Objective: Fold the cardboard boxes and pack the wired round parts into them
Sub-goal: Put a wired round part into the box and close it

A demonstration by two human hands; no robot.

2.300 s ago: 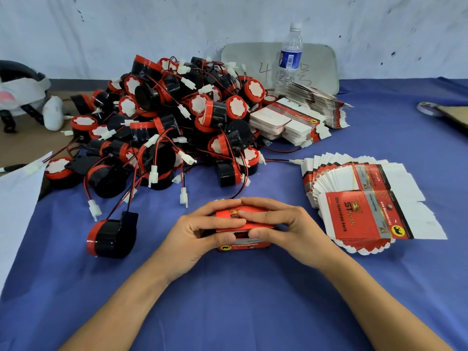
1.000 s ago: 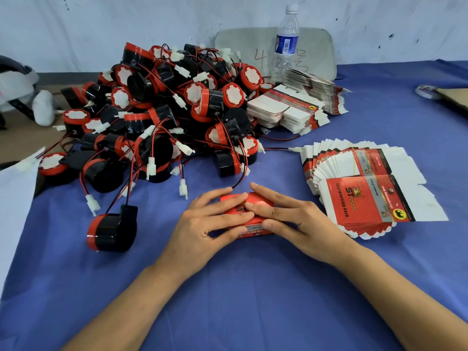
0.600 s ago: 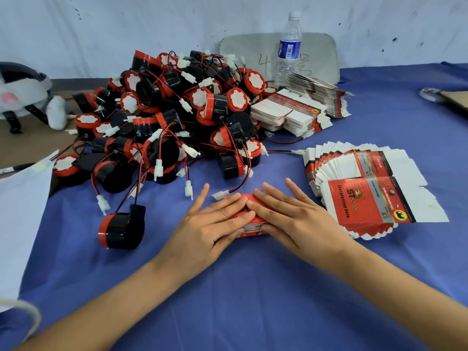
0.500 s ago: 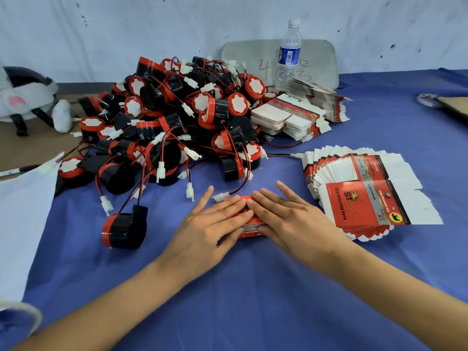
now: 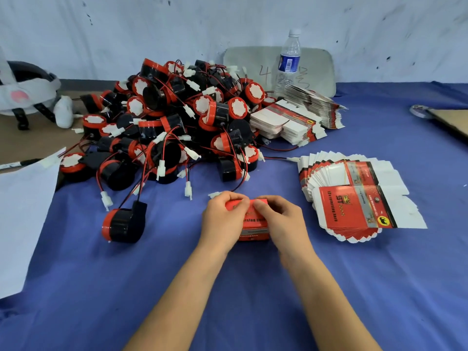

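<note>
The table, covered in blue cloth [image 5: 354,287], fills most of my view. On its far left side is a big heap of round black-and-red parts with red and black wires and white plugs [image 5: 177,122]. A large white sheet of paper [image 5: 22,224] overhangs the left edge of the cloth. To my right a fanned stack of flat red-and-white printed cardboard box blanks [image 5: 354,206] lies on the cloth, well apart from a second lot of the same blanks in low stacks [image 5: 288,120], which touch the heap's right side. Behind those, a pale grey board with rounded corners [image 5: 248,64] leans on the white wall, and a clear plastic water bottle with a blue label [image 5: 288,59] stands upright in front of it. One single black-and-red round part [image 5: 124,224] lies alone on the cloth, nearer to me than the heap and to the left of my hands. My left grip [image 5: 222,219] and my right grip [image 5: 281,221] both close on the small folded red cardboard box [image 5: 253,225]. The fingers of each curl over its top edge from either side and the fingertips nearly meet in the middle. The box stands on the cloth straight in front of me, between the lone part and the fanned stack. I cannot tell what is inside it.
</note>
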